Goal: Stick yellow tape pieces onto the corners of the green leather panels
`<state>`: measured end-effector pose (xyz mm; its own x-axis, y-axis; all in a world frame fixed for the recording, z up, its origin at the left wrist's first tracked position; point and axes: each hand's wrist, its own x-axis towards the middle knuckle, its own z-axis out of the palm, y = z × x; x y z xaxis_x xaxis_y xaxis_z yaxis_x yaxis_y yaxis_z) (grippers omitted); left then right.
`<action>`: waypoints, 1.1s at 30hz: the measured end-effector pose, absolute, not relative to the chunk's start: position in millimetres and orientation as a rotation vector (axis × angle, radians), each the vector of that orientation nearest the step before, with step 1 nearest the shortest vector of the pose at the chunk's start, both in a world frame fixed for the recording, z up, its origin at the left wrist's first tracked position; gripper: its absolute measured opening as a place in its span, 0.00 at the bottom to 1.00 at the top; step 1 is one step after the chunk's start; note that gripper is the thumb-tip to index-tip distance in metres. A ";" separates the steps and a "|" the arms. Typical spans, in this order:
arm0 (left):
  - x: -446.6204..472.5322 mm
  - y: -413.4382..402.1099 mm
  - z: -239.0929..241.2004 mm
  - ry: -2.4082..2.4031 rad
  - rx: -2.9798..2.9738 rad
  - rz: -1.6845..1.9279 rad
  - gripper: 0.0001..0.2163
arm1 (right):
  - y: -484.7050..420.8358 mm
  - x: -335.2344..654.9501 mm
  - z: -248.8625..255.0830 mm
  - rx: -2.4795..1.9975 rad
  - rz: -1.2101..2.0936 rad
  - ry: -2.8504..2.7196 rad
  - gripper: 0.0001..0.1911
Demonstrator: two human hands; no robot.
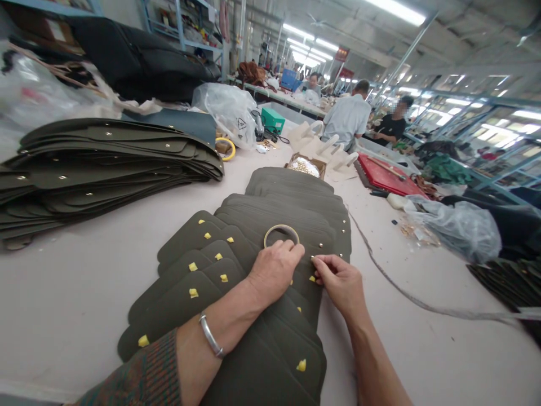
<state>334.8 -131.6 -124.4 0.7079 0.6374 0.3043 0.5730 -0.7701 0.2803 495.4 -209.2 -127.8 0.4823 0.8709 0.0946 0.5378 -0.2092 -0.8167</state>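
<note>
My left hand (276,269) is closed around a roll of yellow tape (281,228), which stands up from its grip. Under both hands spreads a fanned stack of dark olive panels (236,208) with rounded corners. Small yellow tape pieces (193,293) stick to several panels at the lower left and right. Shiny metal studs (320,245) show along the right side of the stack. My right hand (338,276) pinches thumb and forefinger together over the panels, right at a stud; what lies between the fingertips is hidden.
A thick pile of studded olive panels (105,163) lies at the left. Beyond the stack is a small box of metal studs (305,166). Another yellow tape roll (226,149) lies near a green box (273,120). A grey cord (393,290) crosses the right side. Co-workers sit farther back.
</note>
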 end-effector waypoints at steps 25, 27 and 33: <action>327.9 -122.1 -111.5 0.869 2.774 0.589 0.07 | -201.9 490.9 -138.8 -1.993 -0.153 -1.623 0.13; 327.4 -123.3 -112.2 0.841 2.764 0.566 0.07 | -195.6 492.3 -136.5 -2.036 -0.151 -1.617 0.12; 326.5 -125.8 -119.1 0.790 2.748 0.464 0.06 | -182.5 499.3 -128.4 -2.061 -0.038 -1.542 0.11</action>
<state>326.5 -125.8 -119.1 0.8031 0.5482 0.2335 0.4707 -0.8239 0.3157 499.3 -182.5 -128.4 0.3384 0.8761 0.3434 0.8919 -0.1822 -0.4139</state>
